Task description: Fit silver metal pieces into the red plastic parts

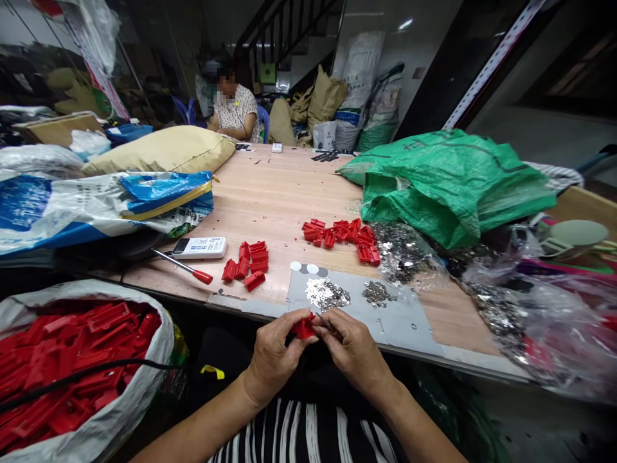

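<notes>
My left hand (274, 352) is closed round a small red plastic part (304, 326), held just in front of the table edge. My right hand (351, 347) pinches a thin dark metal piece (326, 323) against that same part. Right beyond my hands, small shiny metal pieces (326, 294) lie in a heap on a grey sheet (385, 315), with a smaller heap (377, 292) beside it. Two groups of red plastic parts lie on the wooden table (274, 193): one left of centre (247, 263), one further back (343, 235).
A white sack full of red parts (72, 366) stands at my lower left. A screwdriver with a red handle (186, 266) and a white remote (199, 247) lie on the table. Sacks line the left, a green bag (448, 180) and clear bags of metal parts (506, 308) the right. Another person (234, 106) sits at the far end.
</notes>
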`<control>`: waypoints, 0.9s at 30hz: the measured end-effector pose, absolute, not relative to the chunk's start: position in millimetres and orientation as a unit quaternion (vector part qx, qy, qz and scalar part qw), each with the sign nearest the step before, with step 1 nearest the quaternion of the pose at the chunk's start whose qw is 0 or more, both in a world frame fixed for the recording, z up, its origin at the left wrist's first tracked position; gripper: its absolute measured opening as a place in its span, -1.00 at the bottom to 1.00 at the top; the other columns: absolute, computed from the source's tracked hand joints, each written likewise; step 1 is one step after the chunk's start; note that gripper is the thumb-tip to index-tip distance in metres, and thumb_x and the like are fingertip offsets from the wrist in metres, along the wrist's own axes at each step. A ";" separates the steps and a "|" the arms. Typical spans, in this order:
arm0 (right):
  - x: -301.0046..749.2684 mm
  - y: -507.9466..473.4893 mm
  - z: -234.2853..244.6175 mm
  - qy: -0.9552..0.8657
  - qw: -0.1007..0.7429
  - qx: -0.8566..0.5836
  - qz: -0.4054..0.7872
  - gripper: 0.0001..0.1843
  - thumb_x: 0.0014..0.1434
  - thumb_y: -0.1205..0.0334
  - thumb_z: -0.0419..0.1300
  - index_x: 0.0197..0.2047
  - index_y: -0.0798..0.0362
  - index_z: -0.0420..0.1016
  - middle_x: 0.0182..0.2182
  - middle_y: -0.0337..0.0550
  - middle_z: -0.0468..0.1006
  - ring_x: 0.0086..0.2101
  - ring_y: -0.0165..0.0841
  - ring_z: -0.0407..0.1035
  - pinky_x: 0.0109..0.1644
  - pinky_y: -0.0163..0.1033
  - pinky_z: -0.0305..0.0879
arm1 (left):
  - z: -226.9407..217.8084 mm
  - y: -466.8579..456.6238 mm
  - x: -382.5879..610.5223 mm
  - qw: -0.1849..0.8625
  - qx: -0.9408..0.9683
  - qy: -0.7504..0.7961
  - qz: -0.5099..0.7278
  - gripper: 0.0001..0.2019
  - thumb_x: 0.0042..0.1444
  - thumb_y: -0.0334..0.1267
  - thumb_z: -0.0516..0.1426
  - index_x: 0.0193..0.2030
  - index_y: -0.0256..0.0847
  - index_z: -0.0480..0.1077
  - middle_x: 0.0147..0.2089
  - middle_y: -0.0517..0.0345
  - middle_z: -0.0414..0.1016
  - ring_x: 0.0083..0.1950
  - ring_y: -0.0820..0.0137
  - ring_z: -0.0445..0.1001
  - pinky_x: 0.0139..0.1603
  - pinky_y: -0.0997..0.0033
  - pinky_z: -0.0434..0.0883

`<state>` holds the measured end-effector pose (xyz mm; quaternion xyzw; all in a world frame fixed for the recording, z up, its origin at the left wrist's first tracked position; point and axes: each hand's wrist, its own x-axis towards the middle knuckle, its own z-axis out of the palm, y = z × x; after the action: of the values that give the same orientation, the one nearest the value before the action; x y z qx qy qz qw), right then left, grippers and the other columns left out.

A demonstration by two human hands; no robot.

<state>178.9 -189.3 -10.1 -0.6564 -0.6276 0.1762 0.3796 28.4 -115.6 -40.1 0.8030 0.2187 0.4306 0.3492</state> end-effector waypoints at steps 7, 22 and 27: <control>187.8 -196.8 -4.2 -0.536 0.453 -0.630 0.332 -0.82 0.27 0.15 0.06 -0.22 0.03 0.45 -0.30 -0.18 0.47 -0.29 -0.36 0.33 -0.21 -0.29 0.24 | -39.8 -117.6 25.8 0.354 0.785 0.237 0.449 -0.63 0.08 -0.33 0.22 0.05 -0.11 0.35 -0.06 0.11 0.58 -0.07 0.35 0.57 -0.04 0.41 0.50; 186.6 -190.9 -20.8 -0.476 0.481 -0.605 0.420 -0.74 0.15 0.09 0.18 -0.37 0.02 0.18 -0.45 -0.34 0.22 -0.43 -0.46 0.12 -0.38 -0.36 0.13 | -39.6 -122.8 26.6 0.371 0.803 0.197 0.423 -0.65 0.09 -0.36 0.21 0.03 -0.11 0.35 -0.08 0.08 0.58 -0.08 0.33 0.56 -0.05 0.37 0.50; 184.5 -192.8 -24.2 -0.436 0.499 -0.578 0.477 -0.65 0.11 0.01 0.22 -0.38 0.02 0.14 -0.49 -0.38 0.17 -0.49 -0.49 0.03 -0.46 -0.38 0.03 | -40.5 -124.6 26.6 0.379 0.808 0.200 0.405 -0.68 0.08 -0.35 0.21 0.01 -0.14 0.37 -0.12 0.09 0.59 -0.13 0.34 0.57 -0.10 0.40 0.50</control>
<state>184.5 -192.8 -24.2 -0.5781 -0.4360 0.4766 0.4985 26.6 -124.6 -40.5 0.8080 0.2002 0.4045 0.3787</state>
